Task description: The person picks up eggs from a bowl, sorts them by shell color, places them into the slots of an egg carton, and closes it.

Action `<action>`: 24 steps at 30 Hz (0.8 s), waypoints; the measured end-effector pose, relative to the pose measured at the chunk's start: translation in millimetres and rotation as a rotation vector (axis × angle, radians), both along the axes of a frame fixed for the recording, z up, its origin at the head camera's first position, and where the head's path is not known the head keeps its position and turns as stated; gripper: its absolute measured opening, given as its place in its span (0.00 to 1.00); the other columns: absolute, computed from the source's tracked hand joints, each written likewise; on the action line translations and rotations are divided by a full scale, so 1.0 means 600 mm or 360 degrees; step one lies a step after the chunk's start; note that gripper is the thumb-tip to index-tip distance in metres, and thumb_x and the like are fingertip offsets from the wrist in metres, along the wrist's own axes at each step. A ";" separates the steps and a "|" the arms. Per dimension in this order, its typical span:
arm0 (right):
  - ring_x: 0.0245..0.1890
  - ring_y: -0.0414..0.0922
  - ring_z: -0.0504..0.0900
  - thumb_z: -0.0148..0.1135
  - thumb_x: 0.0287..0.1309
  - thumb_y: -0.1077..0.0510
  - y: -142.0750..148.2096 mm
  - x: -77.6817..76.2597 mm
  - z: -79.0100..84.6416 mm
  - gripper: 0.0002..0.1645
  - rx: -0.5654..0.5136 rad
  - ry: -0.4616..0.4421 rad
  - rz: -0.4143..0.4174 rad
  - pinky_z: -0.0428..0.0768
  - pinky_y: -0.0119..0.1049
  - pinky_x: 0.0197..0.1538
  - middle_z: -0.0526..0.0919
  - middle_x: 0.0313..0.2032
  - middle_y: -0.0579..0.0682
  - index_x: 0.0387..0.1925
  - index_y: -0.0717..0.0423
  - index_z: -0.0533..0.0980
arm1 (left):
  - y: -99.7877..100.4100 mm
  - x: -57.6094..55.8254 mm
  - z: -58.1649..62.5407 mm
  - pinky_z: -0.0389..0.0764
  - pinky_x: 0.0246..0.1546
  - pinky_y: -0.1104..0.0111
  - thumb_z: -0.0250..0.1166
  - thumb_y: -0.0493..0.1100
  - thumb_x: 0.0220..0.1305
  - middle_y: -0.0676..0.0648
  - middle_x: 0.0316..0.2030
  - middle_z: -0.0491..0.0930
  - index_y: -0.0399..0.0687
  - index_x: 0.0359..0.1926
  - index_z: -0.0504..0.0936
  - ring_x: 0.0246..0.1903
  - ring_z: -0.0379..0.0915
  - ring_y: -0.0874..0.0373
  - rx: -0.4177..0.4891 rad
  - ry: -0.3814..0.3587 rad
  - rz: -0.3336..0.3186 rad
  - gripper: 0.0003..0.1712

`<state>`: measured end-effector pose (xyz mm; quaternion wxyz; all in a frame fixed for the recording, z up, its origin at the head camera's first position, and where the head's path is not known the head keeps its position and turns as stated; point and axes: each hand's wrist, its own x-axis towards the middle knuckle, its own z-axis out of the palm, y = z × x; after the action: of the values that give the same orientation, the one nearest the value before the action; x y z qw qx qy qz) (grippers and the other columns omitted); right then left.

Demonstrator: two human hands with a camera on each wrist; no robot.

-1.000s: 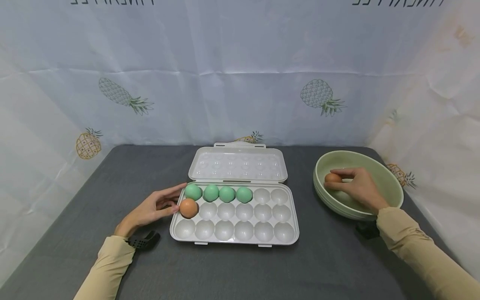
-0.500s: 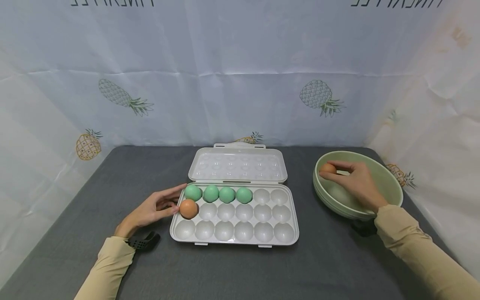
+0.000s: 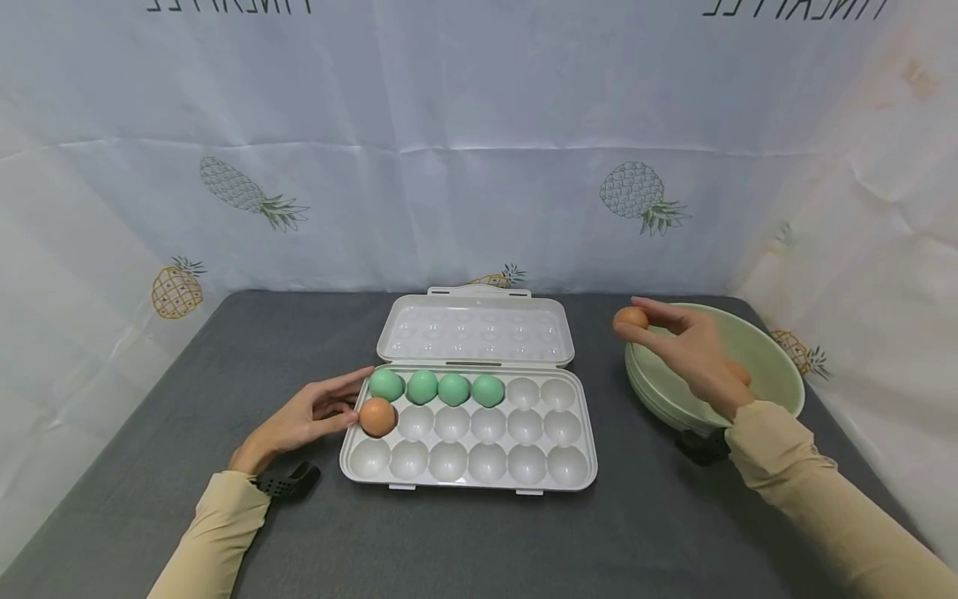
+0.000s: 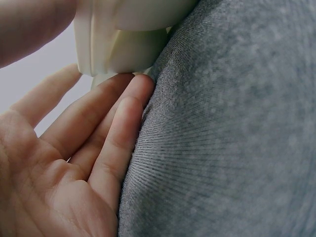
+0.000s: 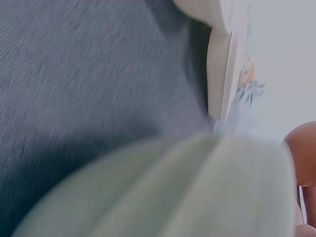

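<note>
Sitting pinched in right hand (image 3: 694, 356), apparently above bowl rim (image 3: 633, 366), brown egg (image 3: 630, 318)

From the near side of the egg tray (image 3: 449, 460), the head camera looks forward and down, far enough back to take in the whole tray, the table (image 3: 464, 541) around it, the bowls (image 3: 778, 353) to its right and the curtain (image 3: 479, 208) behind. Low and very close at the tray's left end, the left wrist camera faces the left hand (image 4: 54, 185) and the tray's edge, which the head view shares. Right of the tray, the sideways-turned right wrist camera looks across the near, blurred bowls toward tray and curtain, both also in the head view.
</note>
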<state>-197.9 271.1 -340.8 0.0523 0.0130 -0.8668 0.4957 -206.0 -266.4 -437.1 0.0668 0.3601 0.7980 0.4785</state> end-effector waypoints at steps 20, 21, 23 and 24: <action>0.49 0.29 0.83 0.77 0.56 0.56 -0.127 -0.027 -0.016 0.26 -0.0192 0.0317 0.0246 0.81 0.28 0.53 0.88 0.53 0.51 0.57 0.55 0.84 | 0.003 0.001 0.001 0.81 0.50 0.76 0.61 0.29 0.70 0.21 0.61 0.73 0.28 0.76 0.58 0.57 0.75 0.77 -0.0004 -0.0003 0.0007 0.38; 0.48 0.30 0.83 0.77 0.56 0.57 -0.134 -0.027 -0.017 0.26 -0.0222 0.0325 0.0260 0.82 0.29 0.53 0.88 0.52 0.49 0.57 0.56 0.84 | 0.003 0.001 0.001 0.81 0.50 0.76 0.61 0.29 0.70 0.21 0.61 0.73 0.28 0.76 0.58 0.57 0.76 0.76 -0.0004 0.0004 0.0003 0.37; 0.48 0.31 0.84 0.77 0.55 0.58 -0.146 -0.027 -0.018 0.25 -0.0277 0.0338 0.0284 0.81 0.30 0.54 0.89 0.47 0.43 0.55 0.56 0.85 | 0.004 0.002 0.002 0.81 0.50 0.76 0.62 0.29 0.70 0.21 0.61 0.73 0.28 0.76 0.58 0.57 0.76 0.76 0.0000 -0.0007 0.0006 0.38; 0.49 0.31 0.83 0.77 0.55 0.59 -0.152 -0.027 -0.019 0.24 -0.0300 0.0345 0.0294 0.81 0.31 0.55 0.89 0.46 0.40 0.54 0.56 0.85 | 0.004 0.002 0.002 0.81 0.50 0.76 0.62 0.29 0.70 0.21 0.61 0.73 0.29 0.76 0.58 0.57 0.76 0.76 -0.0001 -0.0010 0.0008 0.38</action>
<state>-214.0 179.6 -352.0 0.1007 0.1412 -0.8009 0.5731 -204.9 -264.1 -435.7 0.0681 0.3566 0.7989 0.4796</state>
